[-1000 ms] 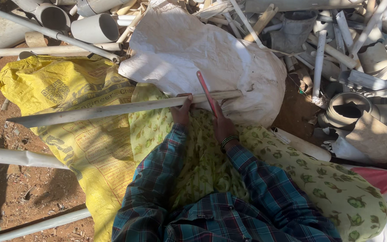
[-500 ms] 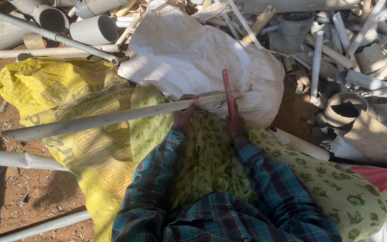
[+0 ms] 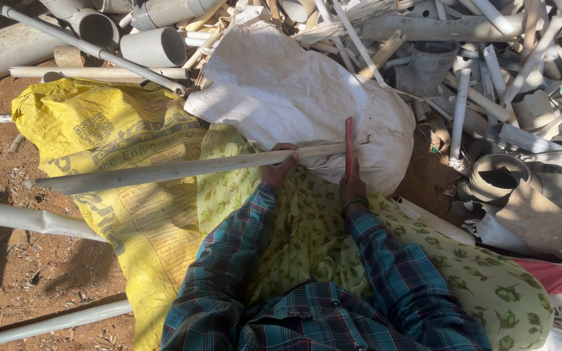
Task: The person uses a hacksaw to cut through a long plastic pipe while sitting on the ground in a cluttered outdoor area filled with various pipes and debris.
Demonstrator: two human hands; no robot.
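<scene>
— What's each hand doing?

— The left hand (image 3: pixel 280 170) is clenched around a long pale pipe (image 3: pixel 183 169) lying across the green patterned cloth (image 3: pixel 307 234). The right hand (image 3: pixel 352 185) grasps a red blade (image 3: pixel 349 146) (upright, set against the pipe's end).

— And around them?

— A white sack (image 3: pixel 294 97) just behind, a yellow sack (image 3: pixel 112 169) at the left.

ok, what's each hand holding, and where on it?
Left hand grips the long pale pipe near its right end. Right hand holds the thin red tool by its lower end.
</scene>
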